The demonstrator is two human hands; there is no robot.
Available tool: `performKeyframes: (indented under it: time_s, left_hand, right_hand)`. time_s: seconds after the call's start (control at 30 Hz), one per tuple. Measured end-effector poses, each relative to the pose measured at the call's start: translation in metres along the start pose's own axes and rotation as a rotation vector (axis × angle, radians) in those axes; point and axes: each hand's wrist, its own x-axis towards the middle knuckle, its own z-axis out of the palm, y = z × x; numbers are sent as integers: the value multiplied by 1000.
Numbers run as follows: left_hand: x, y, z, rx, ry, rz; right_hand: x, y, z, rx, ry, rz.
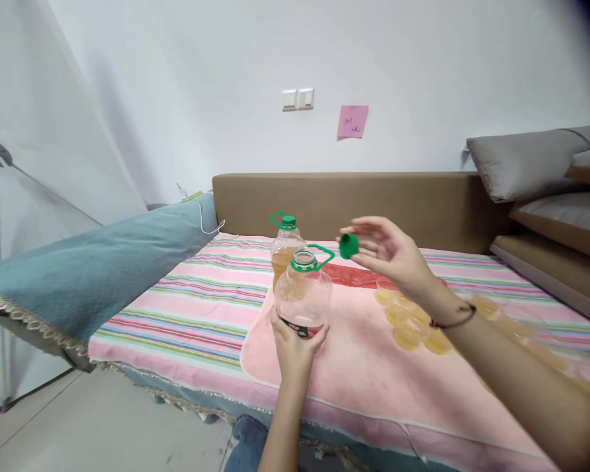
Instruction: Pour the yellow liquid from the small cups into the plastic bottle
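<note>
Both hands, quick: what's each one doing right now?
Left hand: holding the uncapped clear bottle.
Right hand: holding a green cap by its fingertips.

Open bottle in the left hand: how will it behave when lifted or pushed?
The open bottle looks like thin clear plastic, so it may flex under a firm squeeze. Its upper part seems empty, so it's probably light for its size. Uncapped, it could spill anything inside if tipped.

Striped sofa (177, 301) against a white wall (226, 78)
Brown backrest (354, 203) along its far edge, blue armrest (118, 255) at its left edge, pale tiled floor (103, 419) below.
</note>
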Motion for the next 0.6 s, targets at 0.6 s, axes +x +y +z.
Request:
performKeyframes:
  time_s: [0.6]
  left_hand:
    - [8, -4, 10, 77, 106, 68]
  right_hand:
    - [-167, 181, 71, -13, 406, 499]
